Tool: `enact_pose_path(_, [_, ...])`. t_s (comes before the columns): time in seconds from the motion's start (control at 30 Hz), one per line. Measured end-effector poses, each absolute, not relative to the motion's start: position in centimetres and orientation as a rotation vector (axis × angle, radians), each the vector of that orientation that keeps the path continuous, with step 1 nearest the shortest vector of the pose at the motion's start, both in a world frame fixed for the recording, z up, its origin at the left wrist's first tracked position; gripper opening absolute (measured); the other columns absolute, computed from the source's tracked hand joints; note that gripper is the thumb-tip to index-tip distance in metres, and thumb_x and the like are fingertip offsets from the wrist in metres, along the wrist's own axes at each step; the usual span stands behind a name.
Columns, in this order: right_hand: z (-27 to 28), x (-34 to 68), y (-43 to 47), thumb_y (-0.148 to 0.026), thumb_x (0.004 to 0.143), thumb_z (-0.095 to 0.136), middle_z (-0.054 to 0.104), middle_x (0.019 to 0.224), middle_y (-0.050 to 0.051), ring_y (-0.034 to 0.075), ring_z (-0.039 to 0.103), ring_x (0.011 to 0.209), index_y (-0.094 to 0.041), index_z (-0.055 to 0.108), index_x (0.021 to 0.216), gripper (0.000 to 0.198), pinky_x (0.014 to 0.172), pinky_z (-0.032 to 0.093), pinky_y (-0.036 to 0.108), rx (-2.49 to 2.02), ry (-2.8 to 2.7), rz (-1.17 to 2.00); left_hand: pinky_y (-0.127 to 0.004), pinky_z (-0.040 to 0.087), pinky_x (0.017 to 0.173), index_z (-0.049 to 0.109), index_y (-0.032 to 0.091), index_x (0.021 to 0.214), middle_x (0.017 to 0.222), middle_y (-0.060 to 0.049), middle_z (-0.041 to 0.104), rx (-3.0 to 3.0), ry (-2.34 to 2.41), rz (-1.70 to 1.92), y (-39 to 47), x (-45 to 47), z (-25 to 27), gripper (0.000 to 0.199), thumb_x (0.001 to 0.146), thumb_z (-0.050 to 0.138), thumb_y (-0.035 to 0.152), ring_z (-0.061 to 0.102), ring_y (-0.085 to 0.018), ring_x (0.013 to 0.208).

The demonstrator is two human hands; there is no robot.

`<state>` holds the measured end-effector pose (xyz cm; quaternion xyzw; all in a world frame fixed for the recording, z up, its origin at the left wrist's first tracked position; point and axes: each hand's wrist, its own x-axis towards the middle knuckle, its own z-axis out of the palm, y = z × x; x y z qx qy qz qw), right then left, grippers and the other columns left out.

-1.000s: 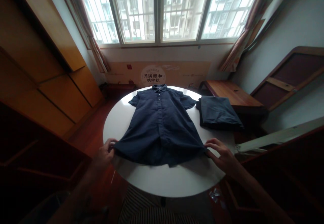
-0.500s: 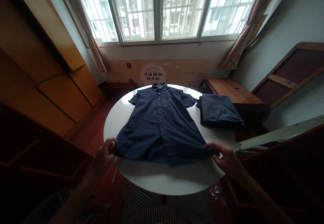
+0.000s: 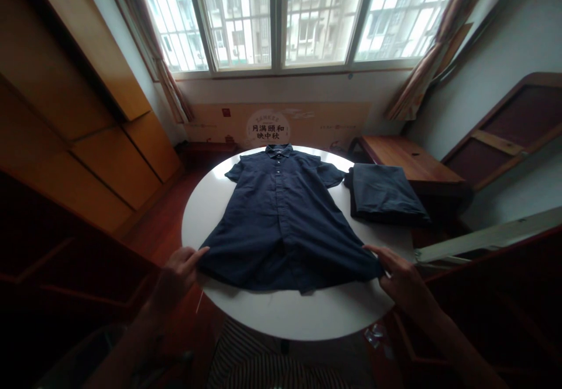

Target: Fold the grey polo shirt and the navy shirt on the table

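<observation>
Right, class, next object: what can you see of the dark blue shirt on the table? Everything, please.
The dark blue shirt is short-sleeved, with a collar, a front placket and small pale buttons near the top. It looks like thin woven fabric, slightly creased. It lies spread front up on the round white table, collar at the far side, hem nearest. The left hand and right hand each hold a lower corner; whether the hem is lifted is unclear.
</observation>
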<state>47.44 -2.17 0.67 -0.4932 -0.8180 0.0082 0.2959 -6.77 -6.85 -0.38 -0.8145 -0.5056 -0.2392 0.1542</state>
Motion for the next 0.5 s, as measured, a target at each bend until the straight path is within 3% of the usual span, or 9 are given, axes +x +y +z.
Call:
enact_pose_path(0.13, [1.8,45.1,-2.3,0.001,0.058,0.043,0.063,0.093,0.009,0.025,0.063,0.086,-0.018,0.059,0.109,0.056,0.076,0.055,0.037,-1.204,-2.205,-0.235,-0.038,0.048,0.088,0.059,0.024,0.13,0.106,-0.009,0.058,-2.445,-1.285,-0.612,-6.7,-3.9,0.2,0.056,0.081,0.049,-0.002,0.056,-0.023,0.097])
enact_pose_path(0.23, [2.2,42.4,-2.8,-0.003,0.068,0.048,0.06,0.077,0.006,0.022,0.061,0.072,-0.018,0.057,0.088,0.027,0.067,0.052,0.034,-1.075,-2.163,-0.301,-0.037,0.048,0.087,0.063,0.023,0.124,0.106,-0.009,0.061,-2.537,-1.125,-0.685,-6.0,-1.1,0.9,0.054,0.079,0.047,-0.004,0.057,-0.022,0.097])
enact_pose_path(0.3, [2.5,41.0,-3.3,-0.016,0.078,0.057,0.053,0.061,-0.001,0.017,0.053,0.054,-0.021,0.052,0.075,0.007,0.054,0.047,0.028,-1.146,-2.023,-0.216,-0.035,0.049,0.082,0.066,0.02,0.118,0.099,-0.008,0.063,-2.555,-1.105,-0.803,-5.5,0.3,1.4,0.045,0.082,0.047,0.0,0.058,-0.021,0.09])
enact_pose_path(0.4, [3.1,40.2,-3.9,-0.035,0.088,0.059,0.045,0.048,-0.006,0.011,0.044,0.04,-0.022,0.047,0.063,0.03,0.044,0.038,0.023,-1.354,-1.85,0.106,-0.03,0.049,0.073,0.068,0.017,0.101,0.084,-0.006,0.063,-2.517,-1.274,-1.035,-5.1,1.3,2.5,0.021,0.09,0.051,0.011,0.058,-0.018,0.078])
enact_pose_path(0.5, [3.3,40.4,-4.3,-0.035,0.096,0.048,0.063,0.065,0.002,0.015,0.062,0.059,-0.019,0.058,0.067,0.034,0.058,0.048,0.024,-1.317,-1.983,0.355,-0.025,0.048,0.066,0.065,0.017,0.089,0.077,-0.002,0.061,-2.449,-1.506,-1.213,-5.1,1.6,3.2,0.013,0.094,0.053,0.017,0.058,-0.014,0.069])
